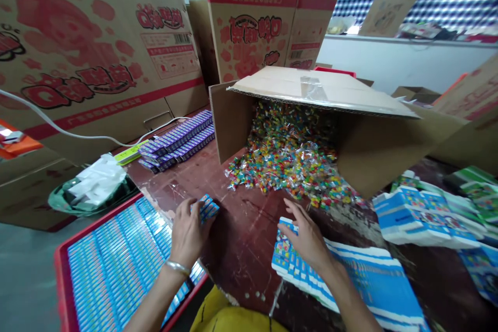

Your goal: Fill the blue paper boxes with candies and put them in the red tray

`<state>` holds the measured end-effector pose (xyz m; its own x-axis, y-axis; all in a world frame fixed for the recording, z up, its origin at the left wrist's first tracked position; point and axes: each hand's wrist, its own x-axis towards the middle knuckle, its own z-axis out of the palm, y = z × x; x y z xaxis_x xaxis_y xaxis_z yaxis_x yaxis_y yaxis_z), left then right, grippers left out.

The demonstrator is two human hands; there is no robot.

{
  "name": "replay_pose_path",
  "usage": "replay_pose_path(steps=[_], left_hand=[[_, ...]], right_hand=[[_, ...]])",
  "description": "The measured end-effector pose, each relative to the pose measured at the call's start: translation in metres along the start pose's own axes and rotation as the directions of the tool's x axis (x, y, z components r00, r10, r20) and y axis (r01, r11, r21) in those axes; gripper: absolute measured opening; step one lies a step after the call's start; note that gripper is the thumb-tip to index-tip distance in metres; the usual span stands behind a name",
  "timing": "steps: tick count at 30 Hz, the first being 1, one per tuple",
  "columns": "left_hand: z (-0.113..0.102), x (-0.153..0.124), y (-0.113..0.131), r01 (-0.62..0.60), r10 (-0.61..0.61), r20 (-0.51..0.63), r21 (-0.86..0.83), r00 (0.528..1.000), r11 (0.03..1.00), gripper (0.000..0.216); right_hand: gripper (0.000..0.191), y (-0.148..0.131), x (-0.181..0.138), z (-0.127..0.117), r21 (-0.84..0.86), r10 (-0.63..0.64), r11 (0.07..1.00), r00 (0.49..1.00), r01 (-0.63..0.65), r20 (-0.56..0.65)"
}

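Her left hand (189,231) gripped one small blue box (206,207) above the table (241,238). Her right hand (307,238) lay spread, fingers wide, on one stack of flat cartons (350,270). One tipped cardboard box (311,109) spilled candies (288,161) past counting; one red tray (62,280) sat left.

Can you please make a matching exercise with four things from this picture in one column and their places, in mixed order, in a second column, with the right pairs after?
Things:
1. small blue box
2. wrapped candies
3. red tray
4. flat blue cartons

Places:
A. spilling out of the tipped cardboard box
B. under the right hand
C. in the left hand
D. at the lower left, filled with rows of blue boxes

Pairs: 1-C, 2-A, 3-D, 4-B
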<state>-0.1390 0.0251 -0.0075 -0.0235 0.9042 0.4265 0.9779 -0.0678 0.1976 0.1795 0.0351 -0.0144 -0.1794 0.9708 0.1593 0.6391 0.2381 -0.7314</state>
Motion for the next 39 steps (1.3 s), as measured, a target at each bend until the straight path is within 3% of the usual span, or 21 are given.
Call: replay_pose_path(steps=[4, 10, 14, 19, 22, 26, 28, 31, 33, 35, 39], left_hand=[[0.004, -0.011, 0.04, -0.056, 0.071, 0.056, -0.236, 0.996, 0.97, 0.038], [0.036, -0.043, 0.116, -0.14, 0.286, 0.248, -0.477, 0.926, 0.868, 0.075], [0.053, -0.049, 0.13, -0.125, 0.278, 0.278, -0.465, 0.919, 0.876, 0.078], [0.042, -0.046, 0.133, -0.051, 0.24, 0.277, -0.552, 0.93, 0.832, 0.069], [0.026, -0.041, 0.14, 0.037, 0.239, 0.31, -0.677, 0.92, 0.735, 0.071], [0.012, -0.03, 0.146, 0.191, 0.18, 0.356, -0.788, 0.917, 0.585, 0.061], [0.009, -0.022, 0.144, 0.327, 0.19, 0.422, -0.861, 0.886, 0.389, 0.059], [0.004, -0.011, 0.137, 0.541, 0.268, 0.522, -0.841, 0.809, 0.004, 0.056], [0.0, -0.007, 0.132, 0.626, 0.313, 0.565, -0.766, 0.763, -0.144, 0.056], [-0.005, -0.006, 0.129, 0.68, 0.383, 0.585, -0.709, 0.714, -0.185, 0.056], [-0.009, -0.008, 0.124, 0.716, 0.474, 0.601, -0.692, 0.643, -0.092, 0.046]], right_hand=[[0.03, 0.02, 0.004, -0.012, -0.131, 0.007, 0.991, 0.998, -0.016, -0.067], [0.023, 0.027, 0.01, -0.002, -0.336, -0.001, 0.942, 1.0, 0.004, 0.011], [0.013, 0.019, 0.006, 0.001, -0.326, -0.029, 0.945, 1.0, 0.029, 0.006], [0.016, 0.002, 0.003, -0.008, -0.062, 0.054, 0.996, 0.995, -0.06, -0.089], [0.023, -0.011, 0.001, -0.008, 0.221, 0.187, 0.96, 0.981, -0.17, -0.059], [0.029, -0.024, -0.005, -0.003, 0.495, 0.309, 0.82, 0.95, -0.287, 0.041], [0.033, -0.027, -0.01, -0.002, 0.568, 0.259, 0.779, 0.961, -0.265, 0.093], [0.039, -0.031, -0.018, -0.002, 0.595, 0.103, 0.778, 0.975, -0.202, 0.196], [0.035, -0.034, -0.021, -0.005, 0.573, 0.041, 0.801, 0.971, -0.173, 0.237], [0.025, -0.037, -0.021, -0.012, 0.533, 0.021, 0.828, 0.96, -0.173, 0.278], [0.02, -0.04, -0.014, -0.028, 0.454, 0.026, 0.842, 0.864, -0.289, 0.502]])
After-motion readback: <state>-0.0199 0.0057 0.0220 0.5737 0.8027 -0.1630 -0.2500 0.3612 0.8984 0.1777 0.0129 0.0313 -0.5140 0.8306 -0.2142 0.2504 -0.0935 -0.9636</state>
